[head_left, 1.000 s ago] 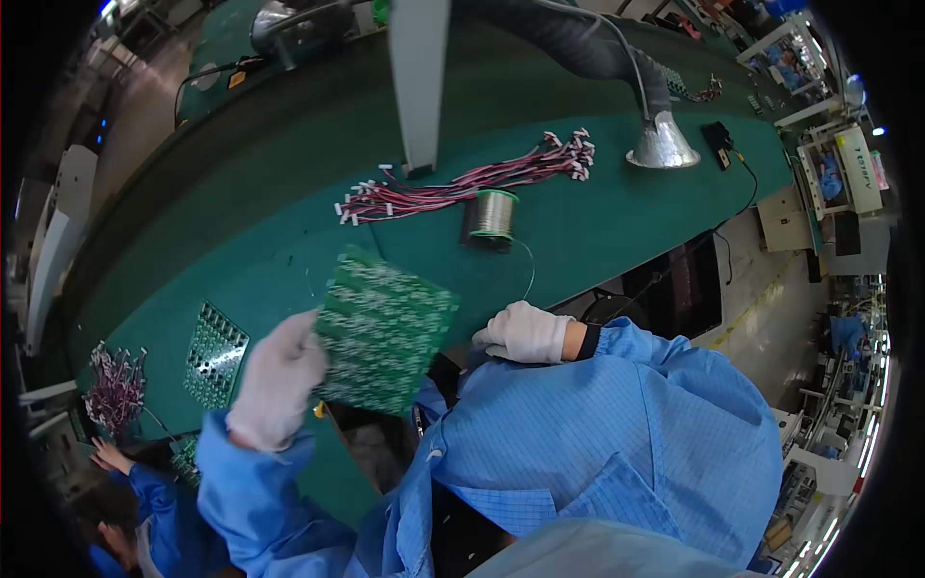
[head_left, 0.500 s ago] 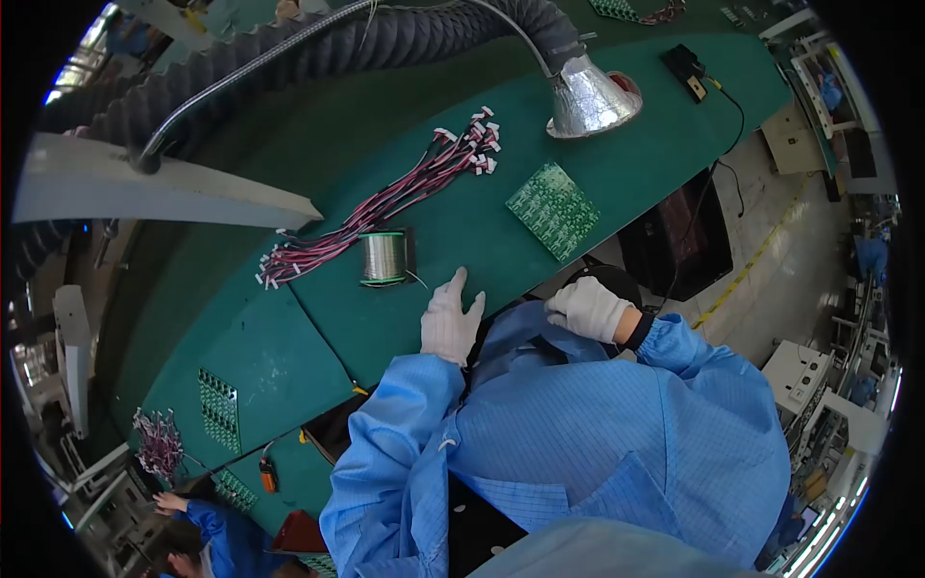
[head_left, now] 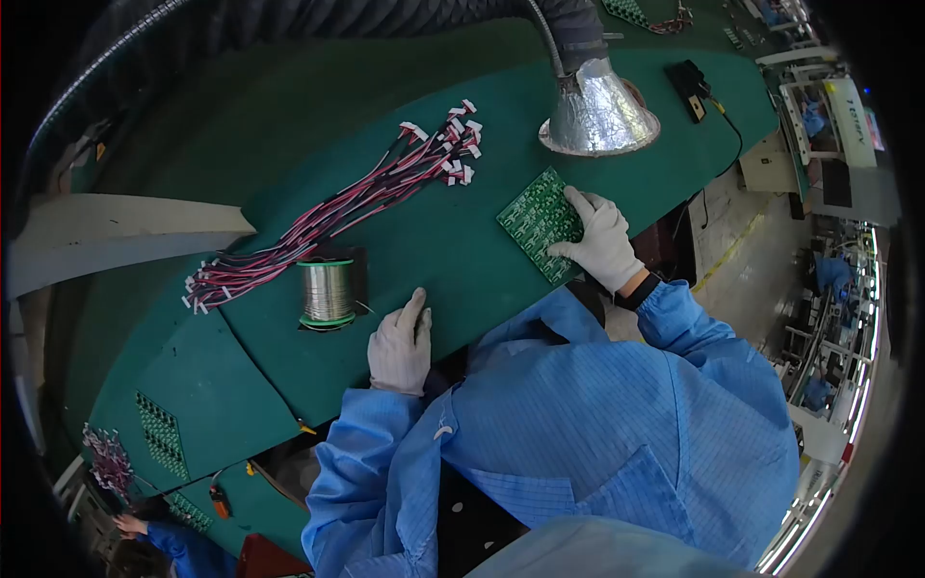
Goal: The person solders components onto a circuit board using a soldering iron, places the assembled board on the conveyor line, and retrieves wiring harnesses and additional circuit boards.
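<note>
A green circuit board [head_left: 536,223] lies on the green table mat under a foil-wrapped hood. My right hand [head_left: 603,243], in a white glove, rests over the board's right side with thumb and fingers apart, touching it. My left hand [head_left: 401,349], also gloved, is on the mat near the front edge, with fingers extended and nothing in it. Left of it stands a spool of solder wire [head_left: 328,293]. Behind the spool a bundle of red and black cables [head_left: 337,207] with white connectors stretches diagonally.
The foil hood [head_left: 599,111] hangs from a corrugated hose at the top. A grey post [head_left: 125,236] juts in from the left. A black device [head_left: 688,89] lies at the back right. Another board [head_left: 161,435] and a co-worker's sleeve [head_left: 183,547] are at the lower left.
The board went from my left hand to the mat. My left hand came down beside the spool. My right hand moved from the table edge onto the board. The view has shifted.
</note>
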Action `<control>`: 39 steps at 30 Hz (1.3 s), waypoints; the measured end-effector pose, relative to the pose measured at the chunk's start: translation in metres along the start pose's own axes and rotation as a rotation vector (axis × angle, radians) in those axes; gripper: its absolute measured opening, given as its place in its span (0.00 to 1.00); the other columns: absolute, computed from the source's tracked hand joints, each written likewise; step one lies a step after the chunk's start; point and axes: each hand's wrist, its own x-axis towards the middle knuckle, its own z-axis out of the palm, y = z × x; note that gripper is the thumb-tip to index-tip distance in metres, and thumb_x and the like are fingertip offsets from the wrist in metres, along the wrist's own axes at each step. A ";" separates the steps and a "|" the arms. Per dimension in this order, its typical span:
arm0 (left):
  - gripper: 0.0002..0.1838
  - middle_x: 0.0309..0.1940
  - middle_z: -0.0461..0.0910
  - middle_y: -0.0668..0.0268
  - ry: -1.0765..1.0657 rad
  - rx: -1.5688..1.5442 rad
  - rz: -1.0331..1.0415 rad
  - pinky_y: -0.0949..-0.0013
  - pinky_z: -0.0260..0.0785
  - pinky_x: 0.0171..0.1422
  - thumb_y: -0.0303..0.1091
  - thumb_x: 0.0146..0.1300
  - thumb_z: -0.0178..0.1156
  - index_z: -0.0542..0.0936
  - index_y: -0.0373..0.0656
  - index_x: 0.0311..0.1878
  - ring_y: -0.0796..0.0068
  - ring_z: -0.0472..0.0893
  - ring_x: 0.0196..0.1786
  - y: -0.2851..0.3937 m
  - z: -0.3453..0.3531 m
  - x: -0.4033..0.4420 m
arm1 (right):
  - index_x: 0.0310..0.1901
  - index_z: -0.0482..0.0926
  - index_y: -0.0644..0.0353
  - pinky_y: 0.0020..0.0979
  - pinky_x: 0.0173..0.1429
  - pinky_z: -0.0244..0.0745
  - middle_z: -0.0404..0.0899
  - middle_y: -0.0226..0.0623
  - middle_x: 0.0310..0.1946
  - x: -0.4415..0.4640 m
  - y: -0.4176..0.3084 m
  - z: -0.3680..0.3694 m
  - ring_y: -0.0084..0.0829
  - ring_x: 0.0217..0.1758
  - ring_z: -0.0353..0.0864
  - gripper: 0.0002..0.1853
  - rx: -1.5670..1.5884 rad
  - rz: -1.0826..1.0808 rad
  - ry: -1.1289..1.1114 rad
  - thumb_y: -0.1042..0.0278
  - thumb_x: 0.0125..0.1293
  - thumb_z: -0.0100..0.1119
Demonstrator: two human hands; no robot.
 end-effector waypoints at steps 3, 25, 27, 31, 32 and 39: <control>0.18 0.33 0.82 0.65 0.097 0.118 0.118 0.57 0.76 0.38 0.38 0.66 0.68 0.83 0.55 0.59 0.60 0.84 0.36 0.001 0.005 0.000 | 0.75 0.67 0.52 0.47 0.74 0.60 0.70 0.50 0.63 0.008 0.017 0.011 0.49 0.67 0.67 0.57 0.019 -0.116 0.005 0.36 0.42 0.79; 0.26 0.58 0.82 0.51 0.420 0.246 -0.160 0.54 0.75 0.61 0.47 0.70 0.62 0.77 0.44 0.67 0.49 0.82 0.56 0.164 0.087 -0.010 | 0.64 0.76 0.59 0.43 0.61 0.75 0.79 0.49 0.57 0.019 0.062 -0.003 0.49 0.59 0.78 0.32 0.095 -0.860 0.149 0.47 0.64 0.67; 0.32 0.60 0.79 0.49 0.503 0.243 -0.163 0.53 0.76 0.61 0.52 0.68 0.64 0.75 0.42 0.68 0.47 0.82 0.56 0.150 0.101 0.010 | 0.64 0.75 0.64 0.48 0.65 0.71 0.78 0.48 0.60 0.036 0.053 0.024 0.48 0.64 0.76 0.35 -0.033 -0.964 0.214 0.45 0.64 0.67; 0.38 0.53 0.78 0.49 0.551 0.266 -0.460 0.53 0.78 0.56 0.59 0.62 0.67 0.76 0.44 0.68 0.50 0.84 0.53 0.141 0.092 0.028 | 0.65 0.72 0.69 0.47 0.65 0.72 0.75 0.54 0.63 0.030 0.010 0.023 0.51 0.64 0.76 0.37 -0.099 -1.006 0.063 0.46 0.65 0.66; 0.38 0.53 0.78 0.49 0.570 0.253 -0.453 0.53 0.78 0.56 0.59 0.62 0.67 0.76 0.44 0.68 0.50 0.84 0.53 0.133 0.088 0.026 | 0.64 0.73 0.68 0.47 0.63 0.74 0.77 0.54 0.61 0.030 -0.001 0.014 0.51 0.61 0.79 0.36 -0.146 -0.979 -0.055 0.46 0.65 0.66; 0.30 0.49 0.78 0.55 0.670 0.173 -0.350 0.57 0.77 0.56 0.62 0.54 0.73 0.89 0.43 0.45 0.56 0.82 0.53 0.095 0.080 0.020 | 0.63 0.75 0.59 0.44 0.64 0.76 0.81 0.49 0.56 0.072 -0.153 -0.003 0.49 0.59 0.81 0.34 -0.028 -1.050 0.329 0.52 0.58 0.72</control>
